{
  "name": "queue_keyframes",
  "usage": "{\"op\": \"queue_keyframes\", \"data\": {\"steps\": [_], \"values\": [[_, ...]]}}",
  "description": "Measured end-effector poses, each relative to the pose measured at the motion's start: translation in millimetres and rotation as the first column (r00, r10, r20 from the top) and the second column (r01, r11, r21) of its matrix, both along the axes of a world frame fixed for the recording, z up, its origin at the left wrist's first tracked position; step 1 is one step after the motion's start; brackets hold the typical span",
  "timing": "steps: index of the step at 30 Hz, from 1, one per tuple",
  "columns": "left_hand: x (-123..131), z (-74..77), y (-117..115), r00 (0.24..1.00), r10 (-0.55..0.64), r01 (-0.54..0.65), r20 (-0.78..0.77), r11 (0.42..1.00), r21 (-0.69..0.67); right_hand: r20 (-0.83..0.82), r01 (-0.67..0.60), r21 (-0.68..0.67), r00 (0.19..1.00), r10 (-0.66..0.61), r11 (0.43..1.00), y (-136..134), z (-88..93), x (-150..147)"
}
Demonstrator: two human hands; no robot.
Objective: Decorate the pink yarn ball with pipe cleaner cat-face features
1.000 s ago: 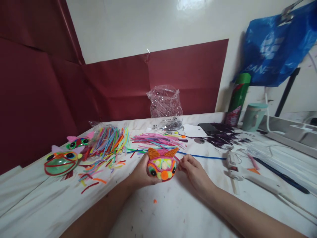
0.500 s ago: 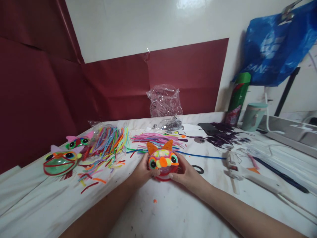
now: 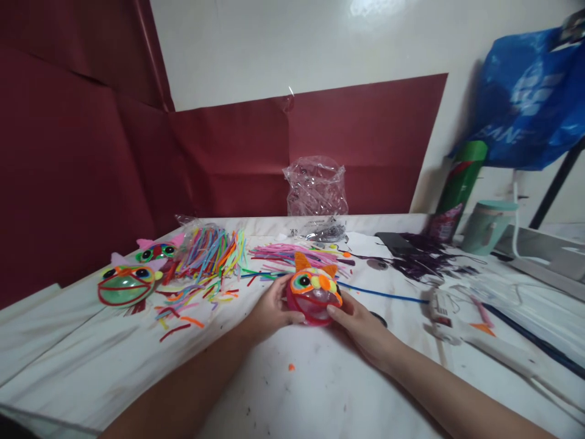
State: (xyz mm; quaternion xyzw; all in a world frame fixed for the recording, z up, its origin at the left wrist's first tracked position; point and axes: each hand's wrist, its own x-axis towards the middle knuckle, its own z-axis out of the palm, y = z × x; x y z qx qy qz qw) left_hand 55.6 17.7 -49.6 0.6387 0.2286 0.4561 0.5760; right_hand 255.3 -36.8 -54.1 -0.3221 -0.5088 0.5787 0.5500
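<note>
A round red, clear-fronted craft figure (image 3: 314,299) with orange ears, round eyes and an orange nose is held near the middle of the table, its top tilted to the right. My left hand (image 3: 274,311) wraps its left side, thumb at the lower edge. On the other side my right hand (image 3: 359,320) grips it, thumb on the lower front. Just behind lie pink fuzzy sticks (image 3: 292,256) and a long blue one (image 3: 388,294). A small orange scrap (image 3: 291,367) rests on the tabletop in front.
Two similar figures, one green-faced (image 3: 123,289) and one behind it (image 3: 158,250), sit at the left beside bundled coloured sticks (image 3: 212,253). A white glue gun (image 3: 445,317), a dark phone (image 3: 397,243), purple strips (image 3: 423,259) and a green cup (image 3: 489,228) are at the right.
Both hands have turned the figure, so its face now angles and tilts differently. The camera view has shifted, moving the surroundings mostly rightward in the picture.
</note>
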Motion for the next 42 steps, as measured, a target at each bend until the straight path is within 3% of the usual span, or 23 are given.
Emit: {"op": "queue_keyframes", "data": {"steps": [13,22,29,34,39,42], "values": [[-0.1,15.2,-14.4,0.983,0.133,-0.119,-0.124,0.987,0.112,-0.204,-0.127,-0.188,0.975,0.088,0.974,0.4,-0.3,1.7],[1.4,18.1,-19.2,0.966,0.224,-0.206,-0.127,0.968,0.143,-0.309,-0.178,-0.213,0.945,0.107,0.961,0.3,3.7,2.1],[0.5,16.9,-16.2,0.962,0.229,-0.202,-0.149,0.963,0.178,-0.298,-0.190,-0.230,0.947,0.116,0.955,2.0,5.8,0.5],[2.5,16.2,-17.9,0.949,0.259,-0.230,-0.178,0.958,0.171,-0.314,-0.131,-0.154,0.946,0.077,0.979,1.3,4.8,1.3],[4.0,15.0,-18.5,0.942,0.277,-0.226,-0.190,0.941,0.250,-0.334,-0.071,-0.062,0.941,0.046,0.996,1.9,4.8,2.3],[2.9,9.6,-17.6,0.854,0.356,-0.254,-0.380,0.922,0.293,-0.325,0.006,-0.071,0.945,-0.028,0.997,4.5,1.6,4.2]]}}
